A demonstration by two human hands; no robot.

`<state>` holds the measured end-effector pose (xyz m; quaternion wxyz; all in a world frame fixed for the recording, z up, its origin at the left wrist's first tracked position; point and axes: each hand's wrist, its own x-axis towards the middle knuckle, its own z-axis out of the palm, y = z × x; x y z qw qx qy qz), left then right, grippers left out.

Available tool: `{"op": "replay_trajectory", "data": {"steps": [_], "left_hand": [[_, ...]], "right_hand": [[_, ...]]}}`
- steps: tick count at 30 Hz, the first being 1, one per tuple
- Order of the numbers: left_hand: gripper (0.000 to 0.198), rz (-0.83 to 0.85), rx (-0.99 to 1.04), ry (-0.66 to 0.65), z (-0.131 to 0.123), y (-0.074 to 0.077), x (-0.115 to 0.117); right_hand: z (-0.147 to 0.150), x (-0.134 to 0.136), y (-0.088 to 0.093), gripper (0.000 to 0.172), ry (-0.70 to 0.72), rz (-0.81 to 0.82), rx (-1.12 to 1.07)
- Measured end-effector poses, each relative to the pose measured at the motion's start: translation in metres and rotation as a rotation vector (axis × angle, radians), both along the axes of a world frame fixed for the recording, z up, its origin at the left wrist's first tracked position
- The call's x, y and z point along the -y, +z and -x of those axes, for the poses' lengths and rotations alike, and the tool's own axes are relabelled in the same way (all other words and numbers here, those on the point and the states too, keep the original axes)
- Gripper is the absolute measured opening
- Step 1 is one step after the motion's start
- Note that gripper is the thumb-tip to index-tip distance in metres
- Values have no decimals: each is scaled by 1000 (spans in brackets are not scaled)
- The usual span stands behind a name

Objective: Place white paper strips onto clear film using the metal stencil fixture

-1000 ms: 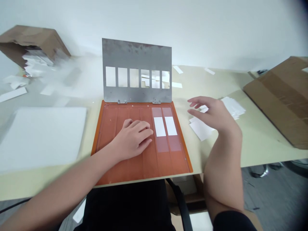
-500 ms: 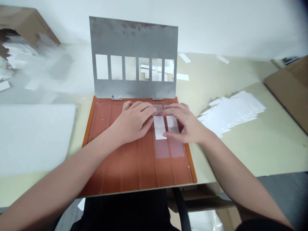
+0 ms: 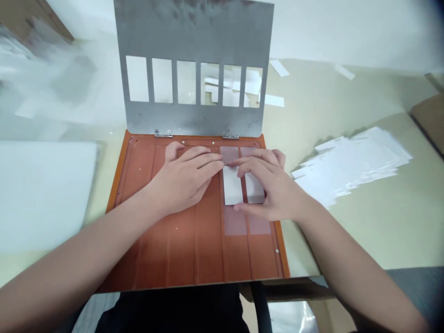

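Note:
An orange board (image 3: 176,249) with shallow lengthwise grooves lies before me. On its right side are two translucent strips (image 3: 236,221), each with a white card on it. My right hand (image 3: 272,187) spans the left white card (image 3: 233,187), thumb at its lower edge and fingertips near its upper edge. The right white card (image 3: 254,187) is partly hidden beneath that hand. My left hand (image 3: 190,178) lies open over the board, fingers stretched, tips at the upper left corner of the left card. A grey metal plate (image 3: 194,37) with a row of cut-out windows stands raised on hinges behind.
A fanned pile of white cards (image 3: 357,159) lies at the right. To the left is a white sheet or slab (image 3: 41,194). Loose white slips (image 3: 274,100) lie behind the plate. Cardboard boxes stand at the far left (image 3: 34,18) and right (image 3: 430,118).
The view has shifted closer and lower, so the board and plate look larger. My right thumb has moved from the left card's lower right corner to its lower edge. Both hands remain around the card.

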<state>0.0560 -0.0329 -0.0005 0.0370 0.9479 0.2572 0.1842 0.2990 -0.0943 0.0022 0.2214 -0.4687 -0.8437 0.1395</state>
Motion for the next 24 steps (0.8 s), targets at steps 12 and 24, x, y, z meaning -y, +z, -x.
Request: {"op": "replay_trajectory", "data": {"steps": [12,24], "left_hand": [[38,125,-71,28,0,2,-2],[36,121,-74,26,-1,3,-2]], "right_hand": [[-1,-1,1,38,-22,-18,22],[-1,1,0,37,-18,-68,54]]}}
